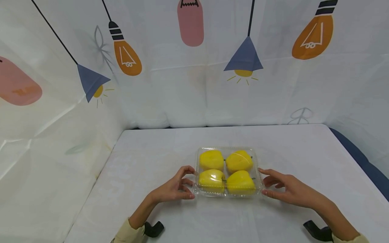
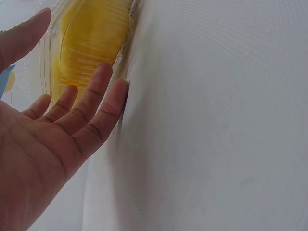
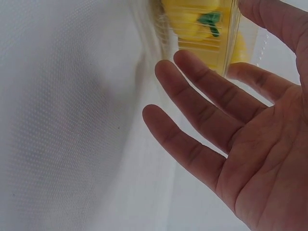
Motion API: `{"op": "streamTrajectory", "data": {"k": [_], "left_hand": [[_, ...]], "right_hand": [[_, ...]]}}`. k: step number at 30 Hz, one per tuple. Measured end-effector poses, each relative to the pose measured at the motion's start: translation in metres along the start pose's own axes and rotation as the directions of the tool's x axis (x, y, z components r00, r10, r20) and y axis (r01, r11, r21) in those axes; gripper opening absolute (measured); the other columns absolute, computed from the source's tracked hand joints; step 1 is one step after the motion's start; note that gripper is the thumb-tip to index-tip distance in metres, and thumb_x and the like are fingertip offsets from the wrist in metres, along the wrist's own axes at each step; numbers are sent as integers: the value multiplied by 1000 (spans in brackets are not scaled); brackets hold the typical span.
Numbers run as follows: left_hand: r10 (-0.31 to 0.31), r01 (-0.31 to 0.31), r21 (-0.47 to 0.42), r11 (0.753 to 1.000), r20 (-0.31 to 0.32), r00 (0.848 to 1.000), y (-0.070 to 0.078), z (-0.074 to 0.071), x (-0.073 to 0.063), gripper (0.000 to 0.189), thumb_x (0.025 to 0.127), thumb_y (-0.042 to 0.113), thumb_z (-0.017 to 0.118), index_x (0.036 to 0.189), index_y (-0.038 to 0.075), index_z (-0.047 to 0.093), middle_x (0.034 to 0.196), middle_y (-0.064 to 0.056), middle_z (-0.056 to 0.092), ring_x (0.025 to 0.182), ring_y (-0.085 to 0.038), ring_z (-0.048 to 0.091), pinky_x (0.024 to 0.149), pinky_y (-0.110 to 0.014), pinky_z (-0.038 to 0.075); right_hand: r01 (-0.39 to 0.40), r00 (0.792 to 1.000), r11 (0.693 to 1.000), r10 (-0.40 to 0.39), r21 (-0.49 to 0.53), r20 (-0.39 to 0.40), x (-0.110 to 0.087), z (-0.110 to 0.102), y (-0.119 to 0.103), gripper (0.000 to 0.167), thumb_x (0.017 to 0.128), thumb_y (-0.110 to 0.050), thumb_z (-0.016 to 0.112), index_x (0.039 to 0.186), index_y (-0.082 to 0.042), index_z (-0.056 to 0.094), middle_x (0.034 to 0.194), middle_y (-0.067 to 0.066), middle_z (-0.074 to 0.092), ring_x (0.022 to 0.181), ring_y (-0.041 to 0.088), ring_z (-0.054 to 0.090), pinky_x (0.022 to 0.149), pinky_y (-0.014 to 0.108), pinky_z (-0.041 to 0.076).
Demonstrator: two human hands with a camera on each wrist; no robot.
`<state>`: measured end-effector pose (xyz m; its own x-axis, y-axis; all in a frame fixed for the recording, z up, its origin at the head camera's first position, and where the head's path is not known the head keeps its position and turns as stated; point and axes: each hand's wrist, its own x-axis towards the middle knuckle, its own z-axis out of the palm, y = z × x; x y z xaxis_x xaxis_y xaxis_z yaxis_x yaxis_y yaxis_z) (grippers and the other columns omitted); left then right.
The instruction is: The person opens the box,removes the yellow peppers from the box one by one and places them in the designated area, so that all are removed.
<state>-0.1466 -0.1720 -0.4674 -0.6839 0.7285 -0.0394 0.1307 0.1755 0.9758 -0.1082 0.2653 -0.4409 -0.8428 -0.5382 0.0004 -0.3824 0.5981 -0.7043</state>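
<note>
The clear plastic box point(image 1: 225, 194) with four yellow fruits point(image 1: 211, 159) sits on the worktop point(image 1: 161, 148), between the left hand point(image 1: 172, 189) and right hand point(image 1: 288, 190). Both grips are released, fingers loosely bent beside its left and right ends. Handling it well calls for matched, light pressure at both ends, keeping it level and its thin walls unsquashed.

The fruits point(image 1: 211, 160) are yellow, the white curtain point(image 1: 182, 87) printed with blue lamps point(image 1: 244, 57)
</note>
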Motion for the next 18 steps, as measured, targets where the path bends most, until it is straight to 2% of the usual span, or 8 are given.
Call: {"op": "streamTrajectory", "data": {"k": [13,18], "left_hand": [[19,-19,10,1000,-2,1000,1,1,1,83,87,8,77,144,4,17,144,-15,29,112,-29,56,90,-41,52],[2,-2,16,1000,-12,1000,1,1,1,84,85,10,78,144,7,19,144,-13,29,111,-29,57,89,-41,53]], "right_hand": [[8,1000,1000,-9,13,8,0,-1,-1,64,93,-34,69,146,-8,44,114,2,67,99,13,65,76,32,56],[-9,1000,1000,8,15,13,0,-1,-1,64,93,-35,69,146,-9,43,115,2,67,100,14,65,76,32,56]]}}
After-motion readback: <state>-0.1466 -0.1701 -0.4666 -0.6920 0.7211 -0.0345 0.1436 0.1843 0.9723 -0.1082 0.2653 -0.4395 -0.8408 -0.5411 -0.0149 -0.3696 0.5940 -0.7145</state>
